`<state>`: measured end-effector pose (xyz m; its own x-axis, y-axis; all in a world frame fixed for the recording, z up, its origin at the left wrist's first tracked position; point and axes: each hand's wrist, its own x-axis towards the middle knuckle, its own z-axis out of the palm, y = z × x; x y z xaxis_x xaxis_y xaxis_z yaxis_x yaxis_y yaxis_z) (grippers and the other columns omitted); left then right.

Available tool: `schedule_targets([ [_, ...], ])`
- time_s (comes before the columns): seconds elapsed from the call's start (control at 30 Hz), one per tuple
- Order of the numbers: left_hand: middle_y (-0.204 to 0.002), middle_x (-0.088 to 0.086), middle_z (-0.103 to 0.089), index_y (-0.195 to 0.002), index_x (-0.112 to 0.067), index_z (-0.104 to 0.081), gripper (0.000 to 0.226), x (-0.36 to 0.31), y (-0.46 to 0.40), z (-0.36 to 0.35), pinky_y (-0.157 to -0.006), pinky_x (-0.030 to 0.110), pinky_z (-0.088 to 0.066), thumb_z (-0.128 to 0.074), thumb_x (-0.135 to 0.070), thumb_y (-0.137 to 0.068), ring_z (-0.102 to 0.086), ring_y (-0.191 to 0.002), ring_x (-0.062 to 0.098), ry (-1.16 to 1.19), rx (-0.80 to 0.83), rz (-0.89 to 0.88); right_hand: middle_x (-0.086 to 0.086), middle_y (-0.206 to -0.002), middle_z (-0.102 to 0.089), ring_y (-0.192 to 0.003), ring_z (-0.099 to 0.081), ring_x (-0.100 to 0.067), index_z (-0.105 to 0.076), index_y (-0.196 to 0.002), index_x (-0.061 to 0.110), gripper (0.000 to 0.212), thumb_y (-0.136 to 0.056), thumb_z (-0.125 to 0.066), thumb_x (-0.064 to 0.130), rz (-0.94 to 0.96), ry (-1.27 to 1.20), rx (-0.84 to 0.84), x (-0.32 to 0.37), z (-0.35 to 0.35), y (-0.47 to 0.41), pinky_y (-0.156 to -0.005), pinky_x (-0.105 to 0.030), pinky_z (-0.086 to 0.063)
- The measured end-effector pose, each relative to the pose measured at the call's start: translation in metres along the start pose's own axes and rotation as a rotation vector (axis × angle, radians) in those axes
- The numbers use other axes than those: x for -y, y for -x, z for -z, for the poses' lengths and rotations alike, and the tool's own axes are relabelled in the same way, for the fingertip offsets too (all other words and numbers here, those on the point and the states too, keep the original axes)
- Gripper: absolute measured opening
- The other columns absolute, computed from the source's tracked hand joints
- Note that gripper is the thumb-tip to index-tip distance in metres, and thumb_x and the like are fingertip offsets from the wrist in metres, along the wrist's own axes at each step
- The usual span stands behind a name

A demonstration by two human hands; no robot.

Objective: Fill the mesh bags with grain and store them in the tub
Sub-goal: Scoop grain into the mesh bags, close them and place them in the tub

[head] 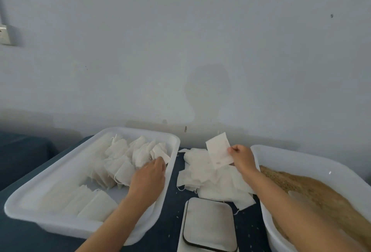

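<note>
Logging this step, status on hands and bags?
Left hand pressing filled bags in the tub. Right hand pinching an empty bag above the pile. Nothing in the way.

A big plain pale grey-white wall [180, 41] fills most of the view. A soft round grey shadow [207, 89] falls on it. A white plastic wall switch box [5, 34] sits at the far left. Below is a table with a dark blue cloth cover [24, 151].

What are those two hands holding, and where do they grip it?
The right hand pinches an empty mesh bag by its right edge. The left hand rests on filled bags in the tub; whether it grips one is unclear.
</note>
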<state>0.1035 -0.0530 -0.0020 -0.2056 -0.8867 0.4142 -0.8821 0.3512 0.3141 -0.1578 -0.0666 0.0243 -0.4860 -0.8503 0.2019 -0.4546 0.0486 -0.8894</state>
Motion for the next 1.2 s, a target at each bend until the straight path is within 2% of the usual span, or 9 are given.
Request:
schedule_targets([
  [0.1,-0.104,-0.01,-0.053,-0.103,-0.021,-0.047,0.01,-0.02,0.0,0.002,-0.068,0.02,-0.032,-0.043,-0.017,-0.094,-0.048,-0.093,0.01,0.073,-0.078,-0.072,-0.006,-0.071,-0.06,-0.066,-0.058,-0.017,-0.058,-0.07,0.009,0.023,-0.093,-0.056,0.01,-0.032,-0.206,0.1,0.006,0.037,0.018,-0.066,-0.031,-0.054],
  [0.2,-0.103,-0.013,-0.052,-0.1,-0.023,-0.048,0.01,-0.064,0.0,-0.002,-0.073,0.021,-0.037,-0.052,-0.02,-0.092,-0.051,-0.099,0.009,0.319,-0.051,-0.17,-0.005,-0.069,-0.058,-0.066,-0.056,-0.017,-0.057,-0.073,0.006,0.021,-0.093,-0.056,0.012,-0.081,-0.377,0.202,0.002,0.077,0.039,-0.067,-0.034,-0.05],
  [0.3,-0.108,-0.013,-0.051,-0.106,-0.023,-0.048,0.02,-0.123,0.005,-0.017,-0.08,0.023,-0.043,-0.057,-0.032,-0.091,-0.048,-0.099,0.006,0.462,-0.024,-0.379,-0.003,-0.07,-0.063,-0.068,-0.061,-0.015,-0.06,-0.076,0.006,0.018,-0.093,-0.055,0.01,-0.145,-0.483,0.149,-0.01,0.112,0.06,-0.055,-0.026,-0.051],
  [0.47,-0.111,-0.008,-0.043,-0.111,-0.024,-0.044,0.046,-0.22,0.032,-0.057,-0.077,0.019,-0.037,-0.065,-0.049,-0.079,-0.039,-0.099,0.008,0.522,0.148,-0.61,-0.017,-0.085,-0.062,-0.083,-0.059,-0.033,-0.063,-0.084,0.005,0.012,-0.092,-0.056,0.01,-0.29,-0.414,-0.013,-0.047,0.157,0.083,-0.057,-0.035,-0.047],
  [0.6,-0.113,0.004,-0.046,-0.113,-0.018,-0.04,0.038,-0.262,0.045,-0.075,-0.079,0.03,-0.036,-0.061,-0.023,-0.081,-0.043,-0.105,0.023,0.496,0.276,-0.712,-0.017,-0.072,-0.063,-0.07,-0.06,-0.03,-0.063,-0.071,0.005,0.018,-0.087,-0.053,0.005,-0.343,-0.2,-0.108,-0.076,0.174,0.089,-0.062,-0.04,-0.049],
  [0.8,-0.094,0.012,-0.055,-0.095,-0.011,-0.041,0.005,-0.269,0.037,-0.085,-0.065,0.031,-0.033,-0.045,-0.015,-0.094,-0.049,-0.079,0.025,0.578,0.328,-0.592,-0.011,-0.057,-0.063,-0.051,-0.056,-0.023,-0.062,-0.086,-0.002,0.023,-0.094,-0.054,0.017,-0.33,-0.25,-0.082,-0.09,0.174,0.091,-0.053,-0.034,-0.048],
  [0.97,-0.071,-0.009,-0.046,-0.079,-0.021,-0.044,0.018,-0.264,0.027,-0.088,-0.064,0.02,-0.036,-0.054,-0.02,-0.094,-0.04,-0.064,0.006,0.923,0.466,-0.326,-0.009,-0.061,-0.064,-0.049,-0.056,-0.019,-0.061,-0.089,0.004,0.041,-0.088,-0.05,0.044,-0.285,-0.342,0.057,-0.086,0.17,0.096,-0.047,-0.028,-0.047],
  [1.1,-0.072,-0.002,-0.053,-0.079,-0.018,-0.052,0.016,-0.257,0.025,-0.086,-0.067,0.026,-0.044,-0.052,-0.018,-0.094,-0.049,-0.068,0.013,1.161,0.609,-0.291,-0.008,-0.062,-0.063,-0.05,-0.055,-0.018,-0.057,-0.106,-0.006,0.053,-0.077,-0.061,0.038,-0.206,-0.334,0.19,-0.08,0.166,0.101,-0.049,-0.029,-0.048],
  [1.2,-0.061,-0.006,-0.055,-0.079,-0.016,-0.05,0.018,-0.255,0.025,-0.086,-0.058,0.018,-0.046,-0.047,-0.013,-0.097,-0.051,-0.056,0.007,1.245,0.656,-0.277,-0.012,-0.067,-0.066,-0.056,-0.057,-0.022,-0.058,-0.108,-0.006,0.049,-0.079,-0.06,0.033,-0.183,-0.355,0.224,-0.077,0.166,0.102,-0.049,-0.028,-0.048],
])
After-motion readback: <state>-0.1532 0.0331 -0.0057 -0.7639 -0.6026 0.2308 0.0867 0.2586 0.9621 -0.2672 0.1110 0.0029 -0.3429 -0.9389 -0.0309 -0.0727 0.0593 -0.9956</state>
